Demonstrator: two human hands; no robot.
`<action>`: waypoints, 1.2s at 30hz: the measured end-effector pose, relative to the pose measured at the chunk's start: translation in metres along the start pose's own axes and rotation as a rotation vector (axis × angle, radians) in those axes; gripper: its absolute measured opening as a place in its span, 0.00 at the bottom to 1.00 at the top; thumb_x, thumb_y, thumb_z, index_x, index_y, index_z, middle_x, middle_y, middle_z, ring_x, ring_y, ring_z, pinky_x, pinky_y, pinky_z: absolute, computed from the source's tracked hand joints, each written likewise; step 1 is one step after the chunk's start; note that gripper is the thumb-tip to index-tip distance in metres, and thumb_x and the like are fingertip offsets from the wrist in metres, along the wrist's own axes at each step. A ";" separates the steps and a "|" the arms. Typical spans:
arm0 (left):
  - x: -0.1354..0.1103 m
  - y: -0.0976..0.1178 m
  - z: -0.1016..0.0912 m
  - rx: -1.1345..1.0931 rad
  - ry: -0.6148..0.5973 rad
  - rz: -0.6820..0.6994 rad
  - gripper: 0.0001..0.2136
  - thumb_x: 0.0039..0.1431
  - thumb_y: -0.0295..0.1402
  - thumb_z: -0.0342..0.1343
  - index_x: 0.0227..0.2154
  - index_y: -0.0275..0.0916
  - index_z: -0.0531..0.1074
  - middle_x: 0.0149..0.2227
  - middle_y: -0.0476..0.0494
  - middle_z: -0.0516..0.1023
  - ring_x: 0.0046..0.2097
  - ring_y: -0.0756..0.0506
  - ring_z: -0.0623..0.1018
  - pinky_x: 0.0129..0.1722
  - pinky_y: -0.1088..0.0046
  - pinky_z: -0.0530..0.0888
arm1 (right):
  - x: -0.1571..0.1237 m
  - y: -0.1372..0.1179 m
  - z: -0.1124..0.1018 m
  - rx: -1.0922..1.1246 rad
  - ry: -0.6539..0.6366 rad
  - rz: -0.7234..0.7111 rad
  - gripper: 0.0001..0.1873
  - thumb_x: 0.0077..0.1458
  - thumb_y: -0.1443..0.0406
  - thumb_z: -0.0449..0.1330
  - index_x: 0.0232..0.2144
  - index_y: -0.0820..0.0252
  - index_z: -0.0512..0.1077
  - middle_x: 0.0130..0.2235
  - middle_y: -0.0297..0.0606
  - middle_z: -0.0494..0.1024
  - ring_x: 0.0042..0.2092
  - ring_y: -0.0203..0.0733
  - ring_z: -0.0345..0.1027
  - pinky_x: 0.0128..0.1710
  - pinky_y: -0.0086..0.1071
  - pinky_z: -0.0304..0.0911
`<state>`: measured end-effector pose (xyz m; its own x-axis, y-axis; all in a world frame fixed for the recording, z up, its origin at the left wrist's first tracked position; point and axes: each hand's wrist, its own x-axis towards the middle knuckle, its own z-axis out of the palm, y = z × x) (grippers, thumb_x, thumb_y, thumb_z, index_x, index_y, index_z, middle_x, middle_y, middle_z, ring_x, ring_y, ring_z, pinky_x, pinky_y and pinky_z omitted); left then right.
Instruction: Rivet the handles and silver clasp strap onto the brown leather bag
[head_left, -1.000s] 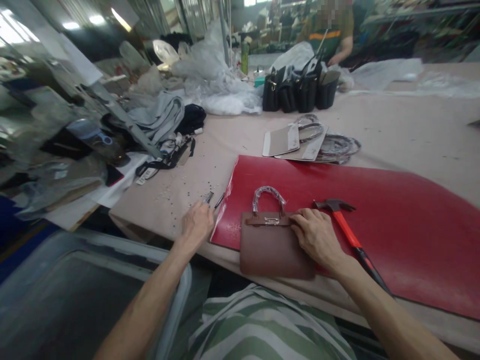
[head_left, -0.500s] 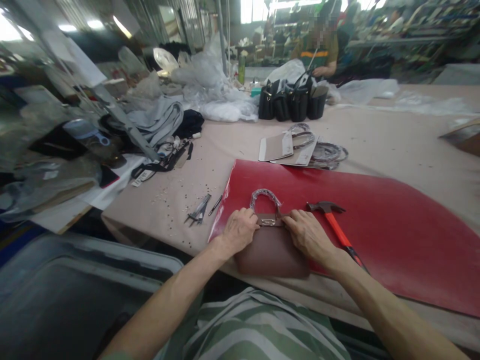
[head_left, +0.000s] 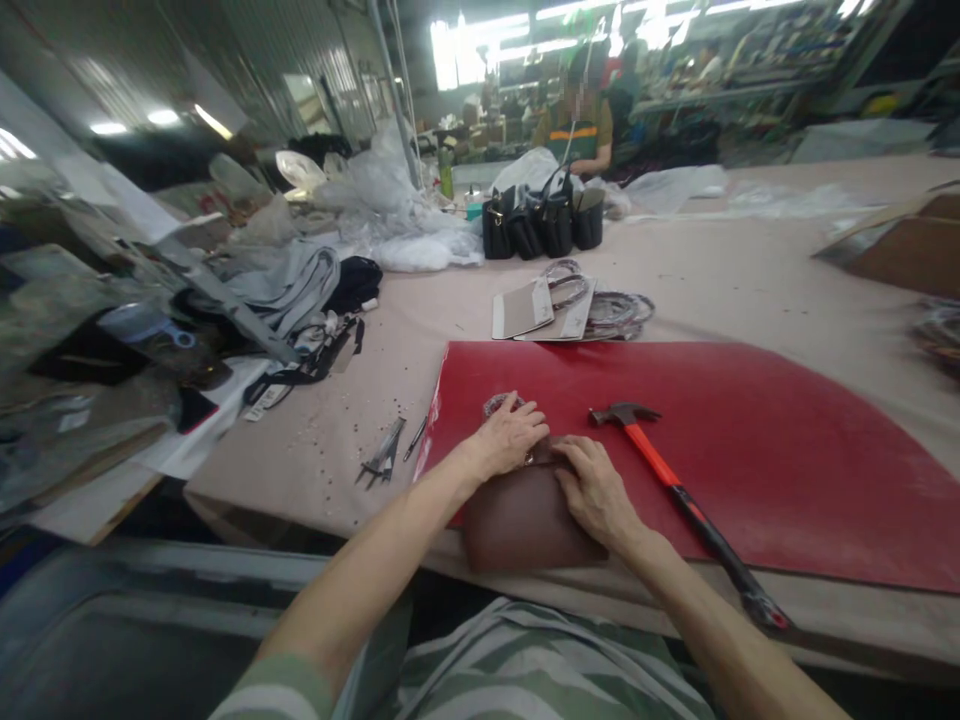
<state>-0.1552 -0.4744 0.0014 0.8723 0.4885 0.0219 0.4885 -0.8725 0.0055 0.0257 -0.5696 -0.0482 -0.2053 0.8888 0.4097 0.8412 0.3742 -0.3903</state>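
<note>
A small brown handbag (head_left: 517, 520) lies flat at the near edge of a red mat (head_left: 750, 450). My left hand (head_left: 510, 437) lies over the bag's top, its fingers covering the clasp and most of the plastic-wrapped handle (head_left: 496, 403). My right hand (head_left: 592, 490) presses on the bag's upper right part, fingers bent down onto it. A hammer (head_left: 660, 470) with an orange and black shaft rests on the mat just right of my right hand.
Small metal tools (head_left: 386, 452) lie left of the mat. Beige card pieces and coiled straps (head_left: 570, 305) sit beyond it, black bags (head_left: 540, 220) farther back. Cloth and plastic clutter (head_left: 285, 290) fills the left. A person in a vest (head_left: 581, 130) works far off.
My left hand left the tools, came to the bag's top and now covers the handle. My right hand slid a little down the bag. The view has tilted up.
</note>
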 end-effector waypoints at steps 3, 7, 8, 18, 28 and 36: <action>0.002 -0.008 0.000 0.056 -0.048 -0.030 0.11 0.65 0.25 0.49 0.45 0.36 0.75 0.48 0.38 0.77 0.54 0.39 0.74 0.67 0.51 0.58 | -0.011 0.001 0.000 0.019 0.055 0.037 0.13 0.61 0.70 0.53 0.46 0.58 0.71 0.50 0.46 0.74 0.52 0.49 0.67 0.52 0.43 0.67; -0.022 -0.015 0.002 0.049 -0.106 -0.239 0.12 0.65 0.22 0.46 0.43 0.36 0.75 0.46 0.36 0.76 0.52 0.39 0.75 0.55 0.60 0.71 | -0.020 0.002 -0.002 0.023 0.109 0.098 0.13 0.60 0.69 0.53 0.47 0.59 0.71 0.50 0.47 0.74 0.51 0.51 0.67 0.51 0.45 0.67; -0.030 -0.015 0.003 0.028 -0.118 -0.327 0.13 0.64 0.21 0.46 0.43 0.36 0.74 0.46 0.36 0.76 0.52 0.39 0.76 0.52 0.61 0.72 | -0.020 0.002 -0.002 0.021 0.120 0.110 0.13 0.60 0.69 0.54 0.47 0.59 0.72 0.50 0.47 0.74 0.51 0.52 0.67 0.51 0.46 0.66; -0.094 0.028 0.001 -0.237 0.014 -0.967 0.09 0.64 0.28 0.51 0.43 0.36 0.73 0.38 0.34 0.83 0.43 0.38 0.83 0.41 0.65 0.74 | -0.017 -0.005 0.004 0.021 0.094 0.095 0.11 0.61 0.68 0.55 0.45 0.60 0.73 0.49 0.48 0.76 0.50 0.52 0.67 0.51 0.46 0.62; -0.092 0.070 0.004 -0.219 0.113 -0.826 0.06 0.68 0.32 0.53 0.41 0.41 0.74 0.43 0.40 0.79 0.45 0.41 0.80 0.43 0.66 0.74 | -0.002 -0.003 -0.005 -0.083 -0.072 -0.018 0.11 0.65 0.65 0.56 0.46 0.59 0.75 0.49 0.45 0.76 0.49 0.50 0.65 0.50 0.43 0.59; -0.083 0.043 0.005 -0.074 -0.093 -0.476 0.06 0.69 0.30 0.52 0.41 0.36 0.72 0.44 0.38 0.74 0.48 0.40 0.75 0.47 0.63 0.75 | 0.040 0.000 -0.017 -0.193 -0.377 -0.370 0.12 0.64 0.72 0.52 0.39 0.60 0.76 0.40 0.44 0.75 0.40 0.45 0.65 0.43 0.37 0.59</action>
<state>-0.2069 -0.5521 -0.0054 0.5520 0.8290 -0.0894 0.8338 -0.5483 0.0640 0.0258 -0.5389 -0.0177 -0.6386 0.7539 0.1542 0.7483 0.6551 -0.1042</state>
